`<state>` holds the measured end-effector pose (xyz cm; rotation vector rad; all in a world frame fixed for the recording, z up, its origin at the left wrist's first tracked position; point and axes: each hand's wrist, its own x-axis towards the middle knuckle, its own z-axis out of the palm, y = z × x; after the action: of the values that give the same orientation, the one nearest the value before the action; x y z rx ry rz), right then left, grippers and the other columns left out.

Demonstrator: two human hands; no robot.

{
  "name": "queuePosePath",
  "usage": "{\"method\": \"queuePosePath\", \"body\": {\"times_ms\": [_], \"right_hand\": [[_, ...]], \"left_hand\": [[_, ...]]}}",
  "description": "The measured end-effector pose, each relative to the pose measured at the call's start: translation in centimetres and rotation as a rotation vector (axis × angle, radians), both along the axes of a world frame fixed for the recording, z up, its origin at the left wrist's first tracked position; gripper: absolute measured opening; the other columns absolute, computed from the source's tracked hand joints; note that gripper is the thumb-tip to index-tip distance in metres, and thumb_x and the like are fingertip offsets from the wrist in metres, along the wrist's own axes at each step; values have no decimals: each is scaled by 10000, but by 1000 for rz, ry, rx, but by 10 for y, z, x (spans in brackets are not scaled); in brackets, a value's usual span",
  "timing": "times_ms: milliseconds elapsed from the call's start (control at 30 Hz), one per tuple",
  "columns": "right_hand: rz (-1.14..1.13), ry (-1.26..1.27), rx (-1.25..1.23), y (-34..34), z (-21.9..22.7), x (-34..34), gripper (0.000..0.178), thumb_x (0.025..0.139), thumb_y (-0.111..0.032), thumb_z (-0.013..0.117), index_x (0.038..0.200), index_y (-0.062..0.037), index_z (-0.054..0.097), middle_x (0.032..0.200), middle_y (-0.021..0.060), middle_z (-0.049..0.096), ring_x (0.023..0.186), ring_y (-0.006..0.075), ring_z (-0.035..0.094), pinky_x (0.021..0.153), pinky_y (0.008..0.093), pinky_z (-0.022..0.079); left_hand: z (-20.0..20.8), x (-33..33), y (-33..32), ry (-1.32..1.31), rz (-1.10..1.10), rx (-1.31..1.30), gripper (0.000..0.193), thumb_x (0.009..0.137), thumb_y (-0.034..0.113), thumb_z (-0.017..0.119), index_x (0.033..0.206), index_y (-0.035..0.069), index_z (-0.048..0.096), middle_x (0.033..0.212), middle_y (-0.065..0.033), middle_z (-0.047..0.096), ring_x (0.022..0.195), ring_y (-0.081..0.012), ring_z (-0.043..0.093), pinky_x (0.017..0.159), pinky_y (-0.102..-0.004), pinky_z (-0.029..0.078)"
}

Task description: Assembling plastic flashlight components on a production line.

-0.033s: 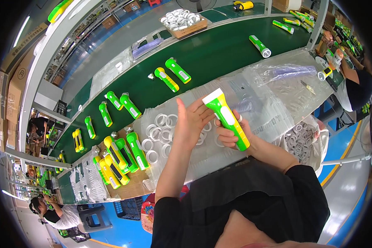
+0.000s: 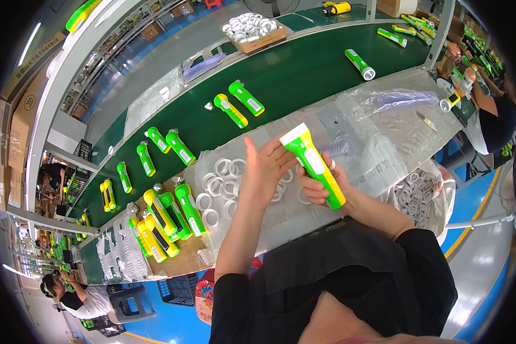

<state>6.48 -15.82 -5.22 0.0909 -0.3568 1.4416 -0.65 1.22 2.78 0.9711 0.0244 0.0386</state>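
A green and yellow flashlight (image 2: 312, 163) with a white ring at its head is in my right hand (image 2: 327, 183), fingers wrapped round the body. Its head tilts up and to the left. My left hand (image 2: 266, 169) is open, thumb raised and fingers stretched toward the flashlight's head; whether they touch it I cannot tell. Several loose white rings (image 2: 230, 186) lie on the plastic-covered worktable around and under my left hand. To the left, a group of flashlights (image 2: 165, 217) lies close together on cardboard, some showing silver reflectors.
Beyond the worktable runs a green conveyor belt (image 2: 304, 80) with spaced-out flashlights. A box of white rings (image 2: 252, 28) stands past it. At right hang a bag of grey-white rings (image 2: 414, 198) and, farther off, a co-worker (image 2: 493, 114). A knife (image 2: 425, 120) lies on the table.
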Motion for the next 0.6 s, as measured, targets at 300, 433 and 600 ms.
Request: {"method": "queuePosePath", "body": {"times_ms": [300, 433, 600], "right_hand": [[-236, -429, -316, -11, 16, 6, 621, 904, -581, 531, 1170, -20, 528, 796, 117, 597, 634, 211, 587, 593, 338, 467], [-384, -685, -556, -13, 31, 4, 498, 899, -415, 639, 1145, 5, 532, 855, 148, 637, 714, 219, 645, 650, 343, 531], [-401, -682, -548, -19, 36, 3, 434, 931, -368, 605, 1139, 6, 535, 875, 128, 640, 725, 193, 640, 647, 327, 525]], "left_hand": [[-8, 3, 2, 38, 15, 68, 879, 952, 683, 201, 1374, -59, 414, 1354, -199, 511, 1266, -287, 476, 1104, -420, 313], [-10, 4, -3, -37, 64, 230, 756, 956, 582, 432, 1367, -52, 426, 1304, -184, 555, 1210, -269, 536, 1050, -407, 389], [-22, 11, 4, -94, 47, 327, 787, 897, 545, 578, 1397, -37, 403, 1295, -194, 567, 1191, -274, 567, 1020, -392, 440]]}}
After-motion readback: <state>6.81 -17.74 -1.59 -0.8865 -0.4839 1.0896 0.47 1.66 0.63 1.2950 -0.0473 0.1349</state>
